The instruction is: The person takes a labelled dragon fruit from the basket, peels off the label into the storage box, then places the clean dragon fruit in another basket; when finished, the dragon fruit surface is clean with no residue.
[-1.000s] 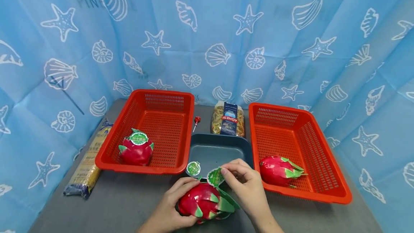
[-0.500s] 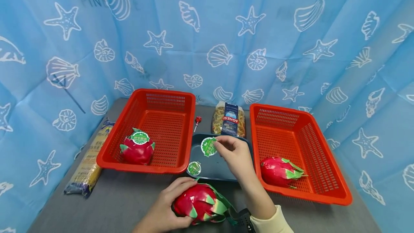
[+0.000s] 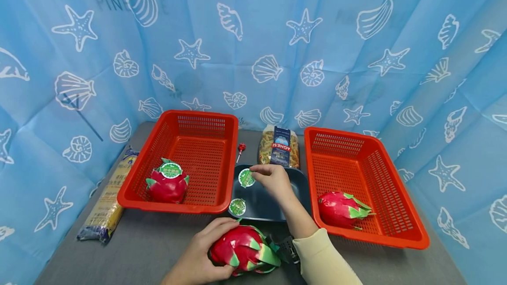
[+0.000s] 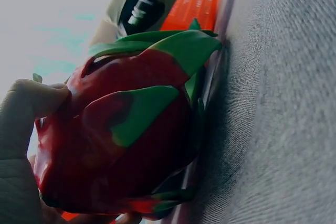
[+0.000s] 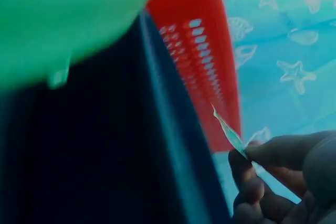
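Note:
In the head view my left hand (image 3: 200, 250) grips a red dragon fruit (image 3: 242, 250) with green-tipped scales, low at the front of the table. The left wrist view shows that dragon fruit (image 4: 115, 124) close up, thumb and fingers around it. My right hand (image 3: 274, 181) is over the dark blue tray (image 3: 273, 209), pinching a round green-and-white sticker (image 3: 246, 178) near the tray's back left corner. Seen edge-on in the right wrist view, the sticker (image 5: 229, 135) is between thumb and fingertip. A second such sticker (image 3: 237, 207) clings to the tray's front left corner.
Red baskets flank the tray: the left basket (image 3: 130, 195) holds a dragon fruit (image 3: 168, 186) with a sticker, the right basket (image 3: 420, 237) another dragon fruit (image 3: 340, 209). Behind stand a pasta bag (image 3: 279, 146) and a lollipop (image 3: 240, 148). A long yellow packet (image 3: 107, 201) lies far left.
My right hand has carried the sticker away from the held dragon fruit, forward and left to the tray's back left. My left hand has shifted slightly left with the fruit.

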The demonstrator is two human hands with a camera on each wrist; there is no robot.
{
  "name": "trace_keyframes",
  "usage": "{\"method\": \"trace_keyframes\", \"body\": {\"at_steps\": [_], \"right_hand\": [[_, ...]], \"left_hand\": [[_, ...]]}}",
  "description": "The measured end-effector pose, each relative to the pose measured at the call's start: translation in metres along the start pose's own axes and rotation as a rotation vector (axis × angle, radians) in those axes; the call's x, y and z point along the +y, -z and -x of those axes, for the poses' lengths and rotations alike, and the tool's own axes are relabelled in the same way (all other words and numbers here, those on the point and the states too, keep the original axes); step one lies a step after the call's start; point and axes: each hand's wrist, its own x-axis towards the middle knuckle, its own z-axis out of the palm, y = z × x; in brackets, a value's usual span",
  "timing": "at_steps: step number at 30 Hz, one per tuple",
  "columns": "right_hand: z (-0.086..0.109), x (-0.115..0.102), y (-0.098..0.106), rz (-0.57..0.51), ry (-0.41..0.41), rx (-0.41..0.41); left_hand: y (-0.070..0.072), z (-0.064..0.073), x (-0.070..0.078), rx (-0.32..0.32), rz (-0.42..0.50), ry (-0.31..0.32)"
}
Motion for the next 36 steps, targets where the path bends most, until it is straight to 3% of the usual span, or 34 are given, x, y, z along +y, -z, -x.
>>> {"method": "trace_keyframes", "body": {"at_steps": [10, 18, 30, 36], "right_hand": [[-0.014, 0.02, -0.015, 0.238, 0.015, -0.117], [-0.015, 0.023, -0.019, 0.302, 0.016, -0.191], [-0.011, 0.027, -0.02, 0.579, 0.28, -0.317], [-0.01, 0.029, -0.022, 0.609, 0.276, -0.344]], "left_hand": [[0.004, 0.0, 0.004, -0.035, 0.002, 0.086], [0.005, 0.001, 0.006, -0.055, 0.015, 0.135], [0.005, 0.001, 0.005, -0.053, 0.011, 0.125], [0.005, 0.001, 0.003, -0.05, 0.021, 0.128]]}}
